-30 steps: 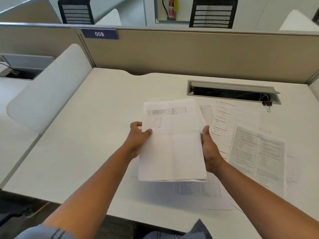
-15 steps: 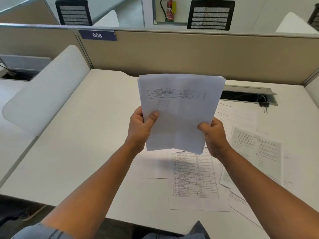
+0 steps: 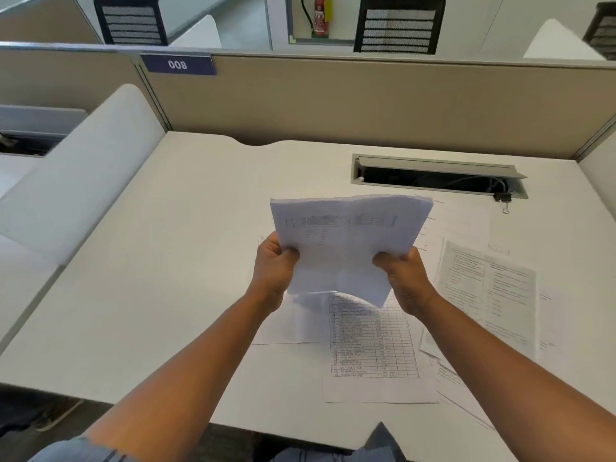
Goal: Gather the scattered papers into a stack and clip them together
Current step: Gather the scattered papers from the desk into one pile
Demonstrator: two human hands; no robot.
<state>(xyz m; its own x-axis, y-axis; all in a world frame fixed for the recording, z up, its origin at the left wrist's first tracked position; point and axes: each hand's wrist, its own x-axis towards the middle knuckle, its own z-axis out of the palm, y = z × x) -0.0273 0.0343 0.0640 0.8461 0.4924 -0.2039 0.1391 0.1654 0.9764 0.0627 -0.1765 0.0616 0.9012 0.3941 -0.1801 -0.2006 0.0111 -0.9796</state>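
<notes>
White sheets are what you have in both hands: a gathered stack (image 3: 346, 248) held upright over the desk (image 3: 186, 261), its lower edge just above the loose papers. Only the head view is on offer, so everything below comes from it.

Your left hand (image 3: 273, 268) grips the stack's left edge and your right hand (image 3: 405, 281) its right edge, each thumb pressed onto the near face, the other fingers curled behind and mostly hidden. You hold it by the two sides, I judge, so the bottom edge stays free to be tapped square on the desk.

Under the stack lies a table-printed sheet (image 3: 373, 341), partly covering a blank-looking page to its left. To the right a two-column printed sheet (image 3: 486, 288) overlaps others that run to the desk's right edge. These remain ungathered, so the collecting looks well short of done.

At the near right corner of the cable tray (image 3: 436, 176) sits the black binder clip (image 3: 502, 199), well apart from both hands and untouched. Its place there suits your right hand, which I judge should fetch it only once the remaining sheets have joined the stack and the edges are flush.
</notes>
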